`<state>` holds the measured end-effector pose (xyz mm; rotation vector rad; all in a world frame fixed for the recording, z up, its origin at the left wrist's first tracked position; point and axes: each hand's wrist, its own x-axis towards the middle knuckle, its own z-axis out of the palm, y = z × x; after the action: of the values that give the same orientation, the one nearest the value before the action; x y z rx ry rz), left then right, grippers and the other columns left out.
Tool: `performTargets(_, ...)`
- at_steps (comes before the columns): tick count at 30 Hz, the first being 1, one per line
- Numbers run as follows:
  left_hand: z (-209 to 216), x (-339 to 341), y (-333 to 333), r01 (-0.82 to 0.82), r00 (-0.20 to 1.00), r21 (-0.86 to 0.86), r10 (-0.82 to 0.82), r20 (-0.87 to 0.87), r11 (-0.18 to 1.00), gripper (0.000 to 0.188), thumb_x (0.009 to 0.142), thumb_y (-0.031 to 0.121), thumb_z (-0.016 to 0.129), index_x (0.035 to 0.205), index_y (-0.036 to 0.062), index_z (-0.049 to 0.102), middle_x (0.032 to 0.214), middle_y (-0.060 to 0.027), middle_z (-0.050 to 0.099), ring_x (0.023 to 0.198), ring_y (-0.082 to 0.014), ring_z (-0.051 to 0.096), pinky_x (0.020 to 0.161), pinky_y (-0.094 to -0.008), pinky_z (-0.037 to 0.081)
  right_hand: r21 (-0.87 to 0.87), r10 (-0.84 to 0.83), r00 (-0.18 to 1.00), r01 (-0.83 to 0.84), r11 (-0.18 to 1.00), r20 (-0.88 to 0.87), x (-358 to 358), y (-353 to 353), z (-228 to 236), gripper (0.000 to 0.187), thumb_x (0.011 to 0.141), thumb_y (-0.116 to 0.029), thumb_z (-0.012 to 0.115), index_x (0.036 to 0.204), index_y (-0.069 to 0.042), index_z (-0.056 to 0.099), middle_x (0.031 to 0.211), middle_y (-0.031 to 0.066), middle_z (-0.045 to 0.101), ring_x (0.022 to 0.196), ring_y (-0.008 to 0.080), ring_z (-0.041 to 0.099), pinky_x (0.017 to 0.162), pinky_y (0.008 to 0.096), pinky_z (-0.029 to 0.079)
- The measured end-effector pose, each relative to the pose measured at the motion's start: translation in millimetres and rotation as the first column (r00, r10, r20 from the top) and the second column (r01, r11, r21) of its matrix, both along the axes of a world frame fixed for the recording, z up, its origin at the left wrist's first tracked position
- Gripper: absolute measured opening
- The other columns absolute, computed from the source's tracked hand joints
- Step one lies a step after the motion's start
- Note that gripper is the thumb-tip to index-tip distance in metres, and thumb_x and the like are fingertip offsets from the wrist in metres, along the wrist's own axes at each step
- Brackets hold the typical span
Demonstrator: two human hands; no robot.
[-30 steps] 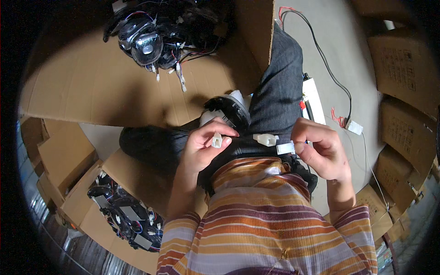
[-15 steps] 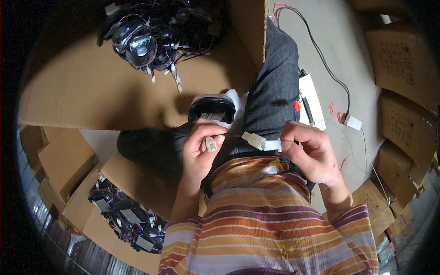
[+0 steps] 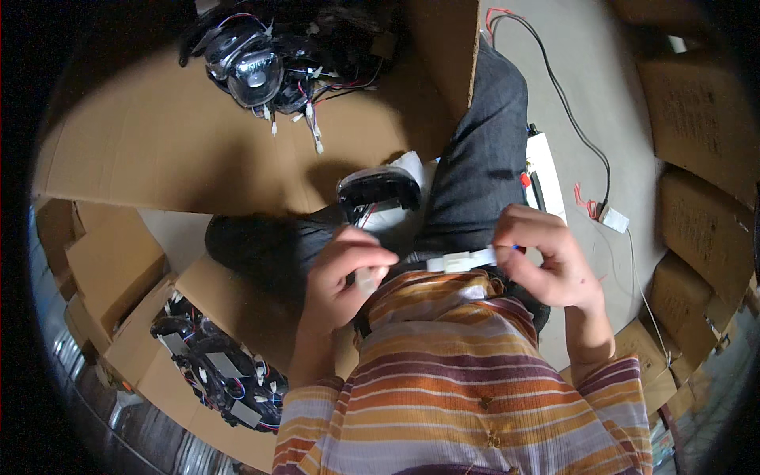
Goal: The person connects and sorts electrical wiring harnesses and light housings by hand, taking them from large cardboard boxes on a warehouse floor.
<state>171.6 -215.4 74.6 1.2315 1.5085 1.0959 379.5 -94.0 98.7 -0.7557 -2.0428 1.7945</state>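
Between the fingertips of my right hand (image 3: 546, 253) is a pair of white plug connectors (image 3: 459, 262), joined end to end and pointing left. My left hand (image 3: 344, 277) pinches around another white connector (image 3: 365, 280), which is blurred and partly covered by the fingers. A small gap lies between the left fingertips and the joined connectors; thin dark wire shows there. Just beyond my hands, a black-rimmed lamp unit (image 3: 380, 186) with a clear cover and wires inside lies by my legs, white wrapping behind it.
Ahead stands a large cardboard box (image 3: 158, 158) holding several headlamps (image 3: 257, 77) with dangling wires. At lower left, another open box holds black lamp units (image 3: 226, 368). A white case (image 3: 546, 178) and a cabled white block (image 3: 613, 218) lie on the right floor. Stacked cartons (image 3: 701, 119) line the right.
The joined connectors have swung nearly level and shifted slightly right and down with my right hand. My left hand has turned a little, its connector now more hidden. The view has shifted slightly.
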Motion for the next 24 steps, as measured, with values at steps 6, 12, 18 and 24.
performTargets(6,98,-51,-104,-0.462,0.82,0.16,0.489,-0.298,0.872,0.021,0.07,0.02,0.052,0.072,-0.0003,0.051,0.074,-0.0148,0.052,0.067,-0.0264,0.049,0.064,-0.0359,0.04,-0.1,-0.104,0.99,0.113,0.989,0.095,15,10,0,0.007,0.072,-0.003,0.045,0.068,0.001,0.049,0.065,0.0052,0.049,0.06,0.0127,0.046,0.052,0.0232,0.035)
performTargets(12,251,-71,-245,-0.91,0.384,-0.263,0.416,-0.824,0.321,0.027,0.082,0.016,0.045,0.106,0.0038,0.05,0.102,-0.0104,0.051,0.088,-0.0207,0.048,0.075,-0.0301,0.037,-0.137,0.054,0.996,-0.044,0.99,0.075,-6,6,-14,0.008,0.074,-0.004,0.046,0.072,0.002,0.051,0.068,0.0078,0.051,0.061,0.015,0.05,0.053,0.0248,0.038)
performTargets(18,221,-78,-204,-0.643,0.338,-0.544,-0.438,-0.833,0.538,0.027,0.062,0.006,0.057,0.088,0.0005,0.052,0.083,-0.0136,0.053,0.082,-0.028,0.05,0.072,-0.0326,0.039,-0.07,0.07,0.997,-0.071,0.995,-0.027,-1,17,-15,0.006,0.072,-0.004,0.048,0.071,0.001,0.051,0.066,0.0118,0.05,0.062,0.0242,0.05,0.055,0.0298,0.039)
performTargets(24,15,-70,-23,-0.243,0.954,-0.709,0.032,-0.298,0.662,0.02,0.079,0.018,0.049,0.082,0.0001,0.057,0.067,-0.004,0.055,0.061,-0.0109,0.049,0.058,-0.0242,0.039,-0.09,-0.034,0.989,0.048,0.995,0.141,14,15,-22,0.008,0.074,-0.004,0.046,0.07,0.001,0.05,0.065,0.0094,0.049,0.059,0.0203,0.049,0.053,0.0272,0.038)
